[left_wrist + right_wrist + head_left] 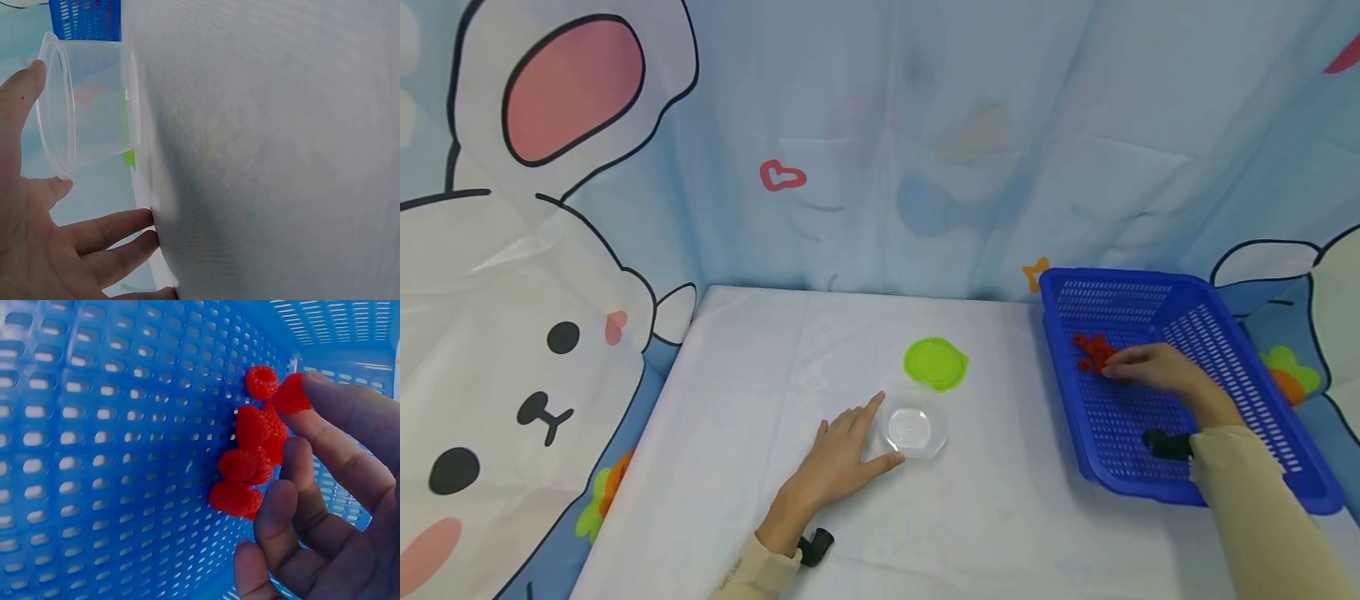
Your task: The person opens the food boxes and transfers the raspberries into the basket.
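Note:
Inside the blue basket (1120, 483), my right hand (1161, 371) pinches one raspberry (292, 394) between thumb and index finger. Several more red raspberries (240, 464) lie in a cluster on the basket floor beside that hand. My left hand (838, 458) is at a clear plastic cup (913, 423) standing upright on the table. Its thumb and index finger are spread at the cup's rim, and the other fingertips touch the tablecloth in the left wrist view. The cup looks see-through, with no contents visible.
A bright green lid (936, 362) lies flat just behind the cup. White cloth covers the table (760, 375). A blue patterned curtain (865, 233) hangs along the back edge, and the basket's raised walls stand around the right hand.

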The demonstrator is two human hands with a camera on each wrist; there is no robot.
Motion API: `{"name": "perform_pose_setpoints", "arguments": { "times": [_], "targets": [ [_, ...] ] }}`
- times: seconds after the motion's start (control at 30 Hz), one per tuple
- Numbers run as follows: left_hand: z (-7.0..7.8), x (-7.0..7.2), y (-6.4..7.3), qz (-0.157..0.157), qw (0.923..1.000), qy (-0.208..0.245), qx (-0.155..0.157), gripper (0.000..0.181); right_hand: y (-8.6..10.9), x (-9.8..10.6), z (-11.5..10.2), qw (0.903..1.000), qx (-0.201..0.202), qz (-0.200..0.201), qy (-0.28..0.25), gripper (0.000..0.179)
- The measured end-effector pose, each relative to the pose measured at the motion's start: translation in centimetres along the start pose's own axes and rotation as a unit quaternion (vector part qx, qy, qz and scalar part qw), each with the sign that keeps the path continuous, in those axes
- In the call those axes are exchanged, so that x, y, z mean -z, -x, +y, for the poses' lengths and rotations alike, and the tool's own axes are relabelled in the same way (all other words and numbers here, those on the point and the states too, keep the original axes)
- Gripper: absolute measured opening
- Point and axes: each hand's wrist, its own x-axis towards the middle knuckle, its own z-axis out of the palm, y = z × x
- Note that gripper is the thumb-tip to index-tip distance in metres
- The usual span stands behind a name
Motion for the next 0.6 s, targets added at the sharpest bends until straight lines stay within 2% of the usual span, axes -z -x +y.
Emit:
{"name": "perform_pose_setpoints", "arguments": {
  "times": [0.17,0.47,0.6],
  "targets": [
    [0.01,0.02,0.06,-0.003,1.0,0.0,0.001,0.094,0.16,-0.08,-0.15,1.0,0.004,-0.005,0.003,0.049],
    [0.02,-0.1,-0.02,0.003,1.0,-0.002,-0.005,0.094,0.43,0.11,0.35,0.9999,0.0,-0.006,-0.013,0.051],
    [0.06,-0.15,-0.08,0.001,1.0,-0.001,-0.001,0.095,0.61,0.38,0.43,0.9994,-0.015,-0.007,-0.029,0.056]
  ]
}}
